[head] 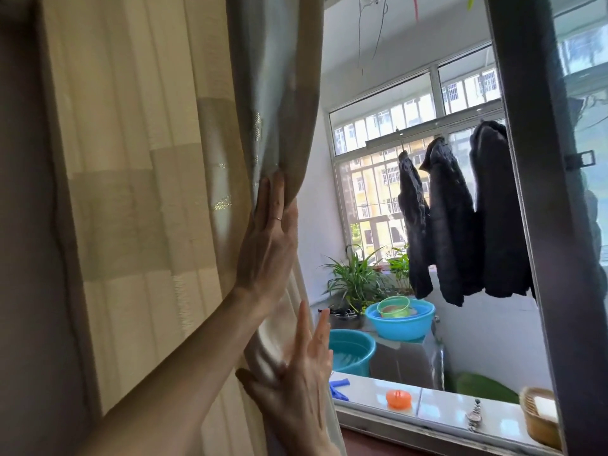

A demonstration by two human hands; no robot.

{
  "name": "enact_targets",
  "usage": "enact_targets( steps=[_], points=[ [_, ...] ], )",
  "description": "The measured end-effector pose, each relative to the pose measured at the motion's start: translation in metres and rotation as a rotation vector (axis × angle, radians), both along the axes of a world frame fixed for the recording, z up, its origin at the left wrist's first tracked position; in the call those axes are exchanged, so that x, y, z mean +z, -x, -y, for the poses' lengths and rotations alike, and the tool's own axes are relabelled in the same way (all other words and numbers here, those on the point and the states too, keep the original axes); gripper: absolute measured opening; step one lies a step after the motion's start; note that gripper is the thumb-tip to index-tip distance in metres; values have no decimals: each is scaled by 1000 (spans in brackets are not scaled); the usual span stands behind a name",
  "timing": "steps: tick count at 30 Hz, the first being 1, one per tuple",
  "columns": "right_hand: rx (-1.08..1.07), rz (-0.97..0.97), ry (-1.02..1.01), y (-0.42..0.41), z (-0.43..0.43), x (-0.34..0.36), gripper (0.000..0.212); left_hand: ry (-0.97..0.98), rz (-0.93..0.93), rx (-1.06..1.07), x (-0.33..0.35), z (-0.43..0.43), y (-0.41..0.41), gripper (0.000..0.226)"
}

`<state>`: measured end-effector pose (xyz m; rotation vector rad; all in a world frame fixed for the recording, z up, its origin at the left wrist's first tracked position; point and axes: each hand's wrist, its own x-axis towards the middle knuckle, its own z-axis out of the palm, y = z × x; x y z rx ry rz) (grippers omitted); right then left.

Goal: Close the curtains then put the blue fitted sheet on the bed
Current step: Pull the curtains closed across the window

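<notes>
— How is that curtain (138, 192) going to be handling?
— Softly. It is hanging in loose pleats, so it is looking light and floppy. I am expecting it to slide along with a sideways pull rather than a lift.
— Where should one be taking hold?
— On the leading edge, about where the left hand (268, 238) is pinching it. The fingers (266, 199) are lying straight on the cloth and the thumb is tucking round the hem.
— And the right hand (302, 373)?
— Its fingers are spreading out straight and gripping nothing. The palm is resting against the lower folds.
— Where is the curtain sitting?
— It is bunching at the left of the window frame (539, 225), leaving the glass uncovered.
— What are we missing?
— The rail is lying above the view and the curtain's foot is running off the bottom. The blue fitted sheet and the bed are not showing anywhere. Whether a second curtain is hanging on the right, I cannot tell.
</notes>
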<state>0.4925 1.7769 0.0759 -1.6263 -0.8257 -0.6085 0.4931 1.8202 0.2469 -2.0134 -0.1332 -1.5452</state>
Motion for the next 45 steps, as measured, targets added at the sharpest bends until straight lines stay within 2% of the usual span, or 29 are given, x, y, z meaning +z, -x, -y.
enact_targets(
  steps=[2, 5, 8, 10, 14, 16, 19, 21, 27, 30, 33, 34, 36, 38, 41, 43, 45],
  points=[
    [-1, 3, -1, -6, -1, 1, 127, 8, -40, 38, 0, 2, 3, 60],
    [-5, 28, 1, -11, -10, -1, 111, 37, -78, 47, 0, 3, 8, 63],
    [-52, 81, -2, -14, -15, -4, 107, 56, 3, -28, -2, 0, 13, 65],
    [-107, 123, 6, -10, -15, -4, 101, 94, -2, 6, -5, -8, 14, 64],
    [-168, 122, 25, -5, -18, -3, 105, 212, -93, 87, -13, -22, 12, 99],
    [-143, 124, 42, -5, -19, -4, 104, 199, -104, 93, -17, -27, 9, 105],
    [-111, 143, 41, -2, -23, -2, 87, 199, -95, 83, -18, -23, 5, 106],
    [-110, 136, 37, 0, -28, 0, 83, 182, -88, 103, -18, -20, 0, 105],
    [-220, 85, 144, -18, -23, -4, 109, 75, -39, 25, -16, -30, -5, 92],
    [-81, 41, 64, -31, -30, -6, 114, 88, -38, 28, -15, -32, -6, 84],
    [101, 86, -24, -27, -40, -5, 102, 121, -19, 38, -17, -36, -10, 67],
    [114, 117, -48, -24, -43, -5, 94, 148, -25, 57, -18, -38, -12, 69],
    [131, 162, -58, -18, -48, -6, 82, 174, -41, 134, -18, -40, -12, 91],
    [115, 170, -7, -16, -49, -7, 85, 119, -53, 213, -18, -43, -8, 98],
    [116, 189, 43, -9, -46, -1, 97, 42, -49, 226, -19, -48, 0, 91],
    [137, 231, 12, -4, -48, 5, 89, 27, -20, 217, -19, -53, 2, 87],
    [148, 207, 71, -5, -57, 5, 78, 25, -10, 220, -18, -61, 1, 80]
  ],
)
